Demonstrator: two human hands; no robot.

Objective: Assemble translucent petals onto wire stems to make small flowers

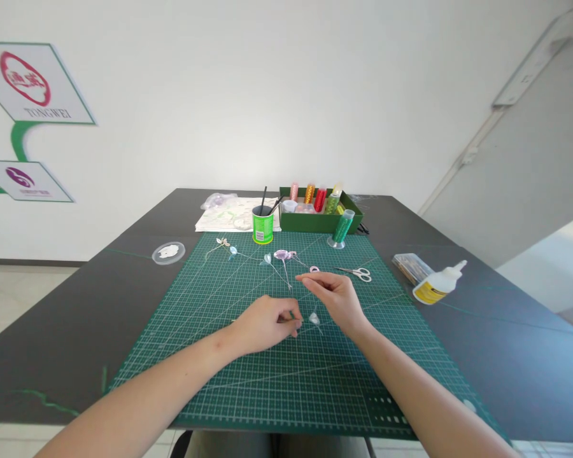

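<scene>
Over the green cutting mat [210, 369], my left hand [267, 323] is closed in a pinch, its fingertips pointing right. Whatever is between them is too small to make out. Higher and to the right, my right hand [337, 299] also pinches, with thumb and forefinger together; any fine thread or wire there cannot be seen clearly. A pale petal-like piece [314, 318] on a thin stem lies between and just below the hands. Beyond the fingers are a purple flower piece [281, 254] on a stem and a light blue petal piece [267, 259] on a wire.
Small scissors [361, 274] lie right of my right hand. A green can [263, 228] holds dark tools. Behind stand a green box [310, 222] of thread spools and a green spool [344, 226]. A glue bottle [437, 285] and round lid [169, 253] flank the mat.
</scene>
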